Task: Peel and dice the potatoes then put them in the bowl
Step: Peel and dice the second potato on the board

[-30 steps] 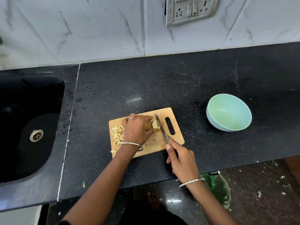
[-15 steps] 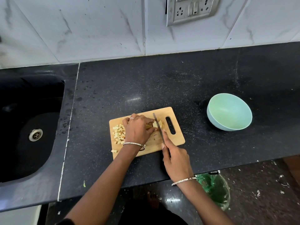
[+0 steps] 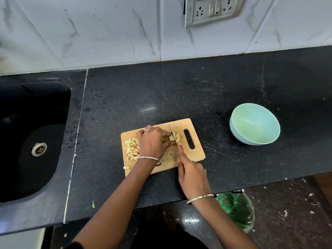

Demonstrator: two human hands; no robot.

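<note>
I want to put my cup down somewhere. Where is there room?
Bare counter lies between the cutting board and the wall, and between board and bowl. The strip between sink and board is free too. The board is crowded: both hands, knife, potato dice.

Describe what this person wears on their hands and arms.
Both forearms are bare, with no sleeves over them. The left hand has a silver ring on one finger and a thin silver bangle at the wrist. The right hand has a matching thin silver bangle at its wrist. No gloves and no watch are visible.
</note>
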